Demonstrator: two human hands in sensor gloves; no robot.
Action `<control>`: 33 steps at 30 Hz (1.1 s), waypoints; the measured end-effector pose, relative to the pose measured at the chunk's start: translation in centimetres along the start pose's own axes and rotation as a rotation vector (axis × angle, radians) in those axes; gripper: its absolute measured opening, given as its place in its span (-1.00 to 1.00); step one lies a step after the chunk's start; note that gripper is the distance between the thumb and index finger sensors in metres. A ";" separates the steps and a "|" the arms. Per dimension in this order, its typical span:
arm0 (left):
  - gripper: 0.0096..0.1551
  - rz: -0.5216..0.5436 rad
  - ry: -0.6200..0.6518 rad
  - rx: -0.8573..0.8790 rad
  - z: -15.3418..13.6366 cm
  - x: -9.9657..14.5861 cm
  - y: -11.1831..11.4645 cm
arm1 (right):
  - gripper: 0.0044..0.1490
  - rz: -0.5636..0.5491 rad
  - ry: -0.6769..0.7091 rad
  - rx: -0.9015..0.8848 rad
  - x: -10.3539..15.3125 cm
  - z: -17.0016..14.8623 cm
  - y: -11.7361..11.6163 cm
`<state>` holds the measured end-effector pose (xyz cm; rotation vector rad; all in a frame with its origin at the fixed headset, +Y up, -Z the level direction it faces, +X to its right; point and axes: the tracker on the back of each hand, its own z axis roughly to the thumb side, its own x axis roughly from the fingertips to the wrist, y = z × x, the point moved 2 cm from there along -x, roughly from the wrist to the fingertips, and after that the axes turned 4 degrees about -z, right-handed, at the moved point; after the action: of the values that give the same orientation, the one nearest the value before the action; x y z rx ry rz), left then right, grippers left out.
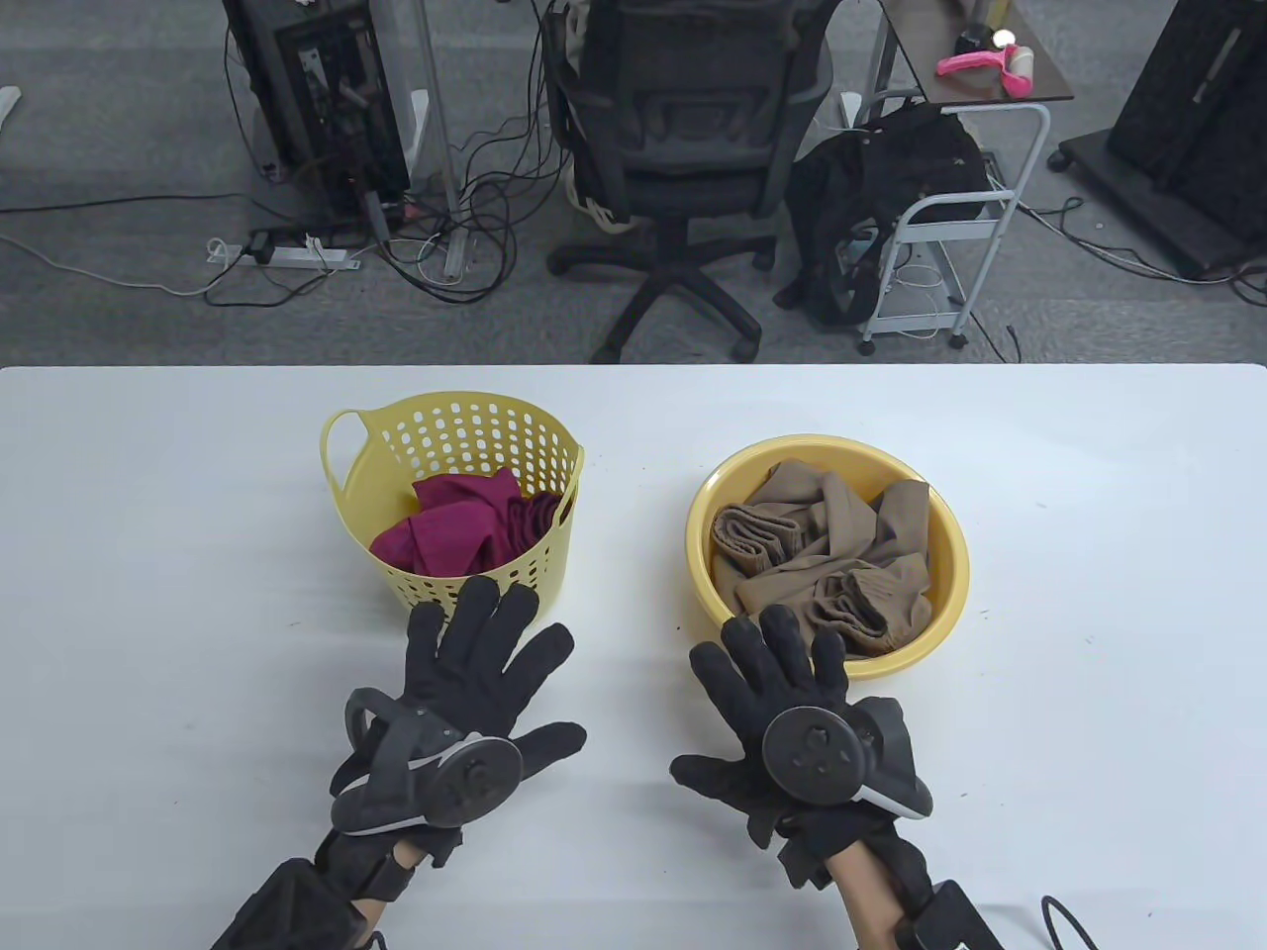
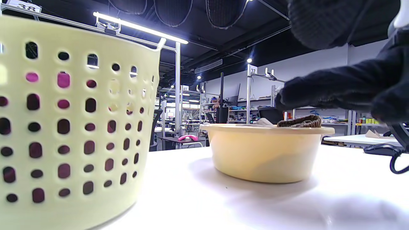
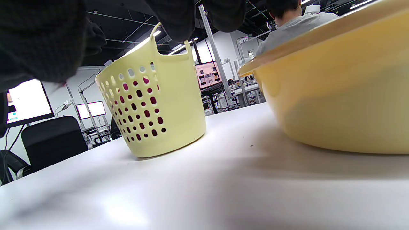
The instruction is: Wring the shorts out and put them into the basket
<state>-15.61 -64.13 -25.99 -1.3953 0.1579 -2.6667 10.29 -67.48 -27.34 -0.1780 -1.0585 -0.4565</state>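
Brown shorts (image 1: pixel 827 564) lie crumpled in a round yellow basin (image 1: pixel 708 584) right of centre. A pale yellow perforated basket (image 1: pixel 445 426) stands to its left with a magenta garment (image 1: pixel 460 529) inside. My left hand (image 1: pixel 485 658) lies flat with its fingers spread, just in front of the basket. Fingers spread too, my right hand (image 1: pixel 767 673) reaches the basin's near rim. Neither hand holds anything. The left wrist view has the basket (image 2: pixel 70 127) close on the left and the basin (image 2: pixel 265 153) beyond. In the right wrist view the basin (image 3: pixel 338 95) fills the right side.
The white table (image 1: pixel 1089 594) stretches wide on both sides of the two containers. Beyond its far edge stand an office chair (image 1: pixel 683 148), a small cart (image 1: pixel 950 218) and cables on the floor. A person sits far off in the right wrist view.
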 end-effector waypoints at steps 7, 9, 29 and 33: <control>0.10 -0.086 0.003 -0.011 0.3 0.3 2.6 | 0.28 0.007 0.001 0.001 0.2 0.1 0.0; 0.13 -0.119 0.002 -0.015 0.2 0.3 3.2 | 0.28 0.009 -0.001 0.000 0.3 0.0 0.0; 0.13 -0.179 -0.014 0.044 -1.1 0.8 4.4 | 0.31 0.005 -0.001 0.049 0.4 0.2 0.5; 0.13 -0.171 -0.011 0.048 -1.1 0.8 4.3 | 0.32 0.025 -0.013 0.072 0.2 -0.1 1.1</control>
<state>-16.72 -68.46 -26.61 -1.4709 -0.0281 -2.7769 10.92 -66.62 -27.09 -0.1303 -1.0825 -0.3951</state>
